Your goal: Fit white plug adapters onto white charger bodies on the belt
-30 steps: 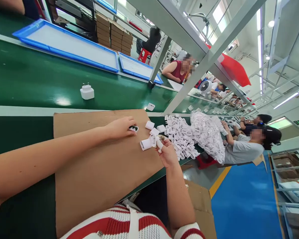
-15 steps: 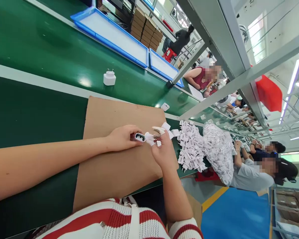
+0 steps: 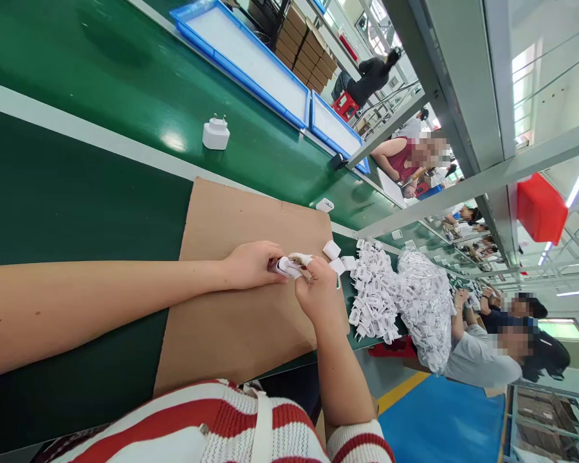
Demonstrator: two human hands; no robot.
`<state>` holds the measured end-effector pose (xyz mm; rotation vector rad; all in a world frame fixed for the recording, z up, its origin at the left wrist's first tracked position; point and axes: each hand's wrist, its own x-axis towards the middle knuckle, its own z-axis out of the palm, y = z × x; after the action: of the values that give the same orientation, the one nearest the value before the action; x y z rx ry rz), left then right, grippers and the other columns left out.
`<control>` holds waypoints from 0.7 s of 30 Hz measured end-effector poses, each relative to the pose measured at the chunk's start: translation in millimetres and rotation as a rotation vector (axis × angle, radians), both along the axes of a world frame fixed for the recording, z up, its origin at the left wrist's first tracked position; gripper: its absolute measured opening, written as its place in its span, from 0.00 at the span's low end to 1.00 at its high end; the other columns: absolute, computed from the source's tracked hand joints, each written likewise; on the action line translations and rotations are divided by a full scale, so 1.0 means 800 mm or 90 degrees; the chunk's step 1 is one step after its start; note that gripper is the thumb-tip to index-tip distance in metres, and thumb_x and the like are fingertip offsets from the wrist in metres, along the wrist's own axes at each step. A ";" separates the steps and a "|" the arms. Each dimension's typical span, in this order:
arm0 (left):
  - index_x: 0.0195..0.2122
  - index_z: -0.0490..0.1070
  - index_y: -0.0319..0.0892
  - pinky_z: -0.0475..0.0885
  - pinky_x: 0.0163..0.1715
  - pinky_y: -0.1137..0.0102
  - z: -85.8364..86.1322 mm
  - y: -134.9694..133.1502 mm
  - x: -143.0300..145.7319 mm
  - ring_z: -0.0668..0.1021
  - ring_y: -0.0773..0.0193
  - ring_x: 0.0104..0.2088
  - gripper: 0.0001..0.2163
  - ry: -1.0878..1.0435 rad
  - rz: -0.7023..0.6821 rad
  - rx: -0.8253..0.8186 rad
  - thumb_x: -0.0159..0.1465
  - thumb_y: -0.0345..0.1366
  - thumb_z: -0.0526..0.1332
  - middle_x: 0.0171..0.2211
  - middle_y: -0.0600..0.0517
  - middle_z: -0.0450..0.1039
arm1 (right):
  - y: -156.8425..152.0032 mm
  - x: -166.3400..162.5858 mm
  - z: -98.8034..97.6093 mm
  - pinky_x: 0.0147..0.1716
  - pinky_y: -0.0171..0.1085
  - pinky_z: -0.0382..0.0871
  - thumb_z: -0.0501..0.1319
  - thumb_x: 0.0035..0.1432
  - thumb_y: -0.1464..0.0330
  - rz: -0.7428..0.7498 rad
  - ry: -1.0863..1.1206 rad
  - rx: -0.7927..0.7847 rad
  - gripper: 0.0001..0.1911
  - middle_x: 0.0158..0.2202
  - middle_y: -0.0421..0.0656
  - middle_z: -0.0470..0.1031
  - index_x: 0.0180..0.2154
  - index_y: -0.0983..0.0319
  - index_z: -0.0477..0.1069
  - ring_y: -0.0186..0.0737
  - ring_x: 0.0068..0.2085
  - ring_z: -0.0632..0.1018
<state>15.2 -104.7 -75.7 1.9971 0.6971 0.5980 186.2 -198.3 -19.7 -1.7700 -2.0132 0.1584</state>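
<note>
Over a brown cardboard sheet (image 3: 236,334), my left hand (image 3: 253,265) grips a white charger housing (image 3: 280,266), its open end turned toward the right. My right hand (image 3: 319,289) is closed, with white covers on some fingertips, and its fingers press at that open end. Whatever sits between the right fingers is hidden. Just beyond the right hand, a few loose white housings (image 3: 332,249) lie at the cardboard's edge.
A heap of white plug parts (image 3: 374,292) lies at the right, beside a clear bag (image 3: 424,305) of similar parts. One white charger (image 3: 215,134) stands on the green surface beyond the cardboard. Blue-rimmed trays (image 3: 251,54) line the far side. A co-worker (image 3: 482,354) sits at the right.
My right fingers have come left onto the housing's open end, which faced me with dark insides showing before. The whole view has shifted slightly.
</note>
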 end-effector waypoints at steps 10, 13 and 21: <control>0.27 0.70 0.43 0.61 0.30 0.67 0.002 0.000 0.001 0.74 0.57 0.34 0.20 0.017 0.000 -0.012 0.57 0.56 0.65 0.31 0.51 0.72 | 0.004 -0.010 0.006 0.35 0.38 0.63 0.57 0.53 0.82 -0.006 -0.134 -0.035 0.20 0.31 0.43 0.74 0.40 0.57 0.79 0.44 0.36 0.72; 0.27 0.70 0.43 0.61 0.29 0.67 0.001 0.001 0.001 0.73 0.59 0.33 0.20 0.031 0.002 -0.026 0.56 0.57 0.65 0.31 0.51 0.72 | 0.004 -0.018 0.010 0.34 0.39 0.61 0.57 0.53 0.82 -0.013 -0.162 -0.041 0.17 0.32 0.43 0.74 0.37 0.58 0.78 0.44 0.37 0.72; 0.26 0.68 0.43 0.61 0.29 0.68 0.007 -0.004 0.001 0.73 0.60 0.32 0.17 0.056 0.024 -0.009 0.54 0.53 0.64 0.29 0.52 0.71 | 0.018 -0.038 0.031 0.30 0.38 0.53 0.64 0.50 0.81 -0.058 -0.212 -0.138 0.11 0.28 0.40 0.71 0.27 0.59 0.71 0.40 0.32 0.70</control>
<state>15.8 -107.8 -69.7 2.0097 0.7913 0.5288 155.9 -184.1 5.1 -2.1393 -2.2057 0.0567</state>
